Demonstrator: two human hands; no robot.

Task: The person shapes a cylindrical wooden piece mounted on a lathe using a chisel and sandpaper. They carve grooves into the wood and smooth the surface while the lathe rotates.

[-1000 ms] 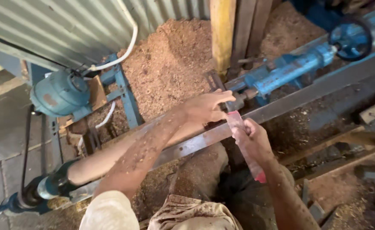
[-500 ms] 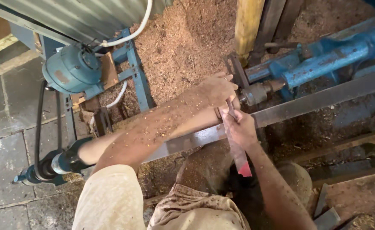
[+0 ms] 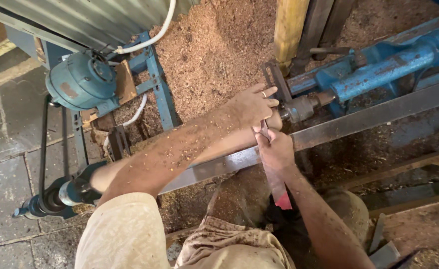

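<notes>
At a sawdust-strewn wood lathe [image 3: 379, 65], the left hand [image 3: 252, 105] lies loosely curled over the turning workpiece [image 3: 274, 120], fingers spread onto it beside the tailstock chuck [image 3: 299, 107]. The right hand [image 3: 275, 149] is clamped around a red-handled chisel [image 3: 278, 189], its tip pressed at the workpiece above the flat steel tool rest [image 3: 359, 122]. Compared with half a second earlier, both hands keep the same grip, while the blue motor [image 3: 80, 82] sits higher and nearer in view.

A teal-blue motor [image 3: 81, 81], a red-tipped chisel handle [image 3: 281, 195], tan sawdust [image 3: 214, 50] and a grey steel rail [image 3: 369, 119].
</notes>
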